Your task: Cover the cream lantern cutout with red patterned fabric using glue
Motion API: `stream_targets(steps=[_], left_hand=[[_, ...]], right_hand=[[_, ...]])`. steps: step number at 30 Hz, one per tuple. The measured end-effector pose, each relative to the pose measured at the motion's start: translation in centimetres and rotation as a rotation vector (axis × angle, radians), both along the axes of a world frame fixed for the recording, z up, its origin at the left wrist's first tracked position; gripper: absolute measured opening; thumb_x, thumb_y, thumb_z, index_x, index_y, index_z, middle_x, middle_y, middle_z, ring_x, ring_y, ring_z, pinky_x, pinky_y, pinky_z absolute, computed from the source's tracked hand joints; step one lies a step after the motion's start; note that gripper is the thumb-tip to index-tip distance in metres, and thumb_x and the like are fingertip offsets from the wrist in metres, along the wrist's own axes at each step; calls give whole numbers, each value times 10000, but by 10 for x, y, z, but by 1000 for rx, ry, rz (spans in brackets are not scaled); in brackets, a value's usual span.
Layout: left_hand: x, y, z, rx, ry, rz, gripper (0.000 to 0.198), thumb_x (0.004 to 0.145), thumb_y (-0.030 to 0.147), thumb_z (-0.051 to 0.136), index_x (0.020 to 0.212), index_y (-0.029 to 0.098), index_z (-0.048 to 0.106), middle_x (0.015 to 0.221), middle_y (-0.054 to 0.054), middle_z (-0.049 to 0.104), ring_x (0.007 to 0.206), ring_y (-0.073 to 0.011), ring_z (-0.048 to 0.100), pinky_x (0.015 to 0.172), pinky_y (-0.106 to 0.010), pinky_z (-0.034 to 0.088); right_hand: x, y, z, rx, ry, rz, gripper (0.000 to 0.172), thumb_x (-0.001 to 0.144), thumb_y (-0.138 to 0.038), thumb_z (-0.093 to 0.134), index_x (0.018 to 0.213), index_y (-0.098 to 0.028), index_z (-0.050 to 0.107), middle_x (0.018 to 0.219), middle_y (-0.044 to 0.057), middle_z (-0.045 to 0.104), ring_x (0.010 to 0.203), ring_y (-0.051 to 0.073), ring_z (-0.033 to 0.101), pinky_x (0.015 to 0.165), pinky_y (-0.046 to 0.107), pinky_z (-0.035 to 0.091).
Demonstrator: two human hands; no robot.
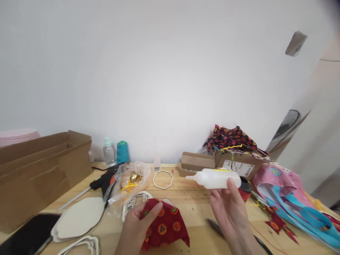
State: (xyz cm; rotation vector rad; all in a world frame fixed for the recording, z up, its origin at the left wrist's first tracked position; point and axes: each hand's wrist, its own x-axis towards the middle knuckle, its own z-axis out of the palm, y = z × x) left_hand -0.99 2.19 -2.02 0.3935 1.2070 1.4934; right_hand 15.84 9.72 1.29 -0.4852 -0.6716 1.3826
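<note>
My left hand (138,221) grips a piece of red patterned fabric (166,225) low in the middle of the view, thumb pressed on its top edge. My right hand (228,209) holds a white squeeze glue bottle (216,178) on its side, the nozzle pointing left and above the fabric. A white lattice frame (134,202) lies on the table just behind the fabric.
The wooden table (191,202) carries a glue gun (105,180), a plastic bag of gold bits (130,182), a white ring frame (162,179), white cut-out shapes (79,217), open cardboard boxes (39,170), a teal thread spool (122,152), fabric piles (230,138) and ribbons (300,209) at right.
</note>
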Motion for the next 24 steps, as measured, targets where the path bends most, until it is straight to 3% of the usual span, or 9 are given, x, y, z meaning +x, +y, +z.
stream_targets(steps=[2,5,8,12,20,24], left_hand=[[1,-1,0,-26,13,-19,266,507,334,747,683,152,665,536,-41,701,509,-217,645,522,-319,528],[1,-3,-1,-39,102,-43,276,505,350,744,682,150,675,542,-42,703,528,-213,646,526,-302,526],[3,-6,-1,-3,219,-61,287,507,379,733,666,146,689,563,-43,706,546,-207,642,501,-270,514],[8,-9,3,10,299,-63,273,495,387,733,625,149,702,549,-40,706,528,-194,629,474,-241,502],[7,-9,4,-24,308,-55,296,491,405,728,645,153,705,570,-57,713,537,-205,629,479,-254,500],[7,-9,3,-19,316,-42,266,492,393,729,611,158,697,531,-43,700,517,-191,618,467,-238,487]], right_hand=[[-5,-3,-3,-38,-27,48,282,714,-431,599,859,-191,576,745,19,645,507,87,533,316,131,326],[-9,-12,-10,41,-294,71,317,725,-445,586,829,-147,559,640,17,621,389,69,452,312,155,333],[-9,-23,-12,234,-538,-92,350,666,-367,663,916,-166,523,692,27,627,492,126,548,391,194,434],[-9,-35,-9,429,-652,-319,377,623,-322,705,932,-192,532,788,54,615,665,188,610,523,237,507],[-12,-40,-6,405,-688,-373,376,620,-393,696,910,-213,540,768,34,604,634,181,604,504,233,498],[-6,-38,-7,612,-876,-385,361,618,-315,705,923,-232,531,775,28,626,631,181,601,513,239,498]])
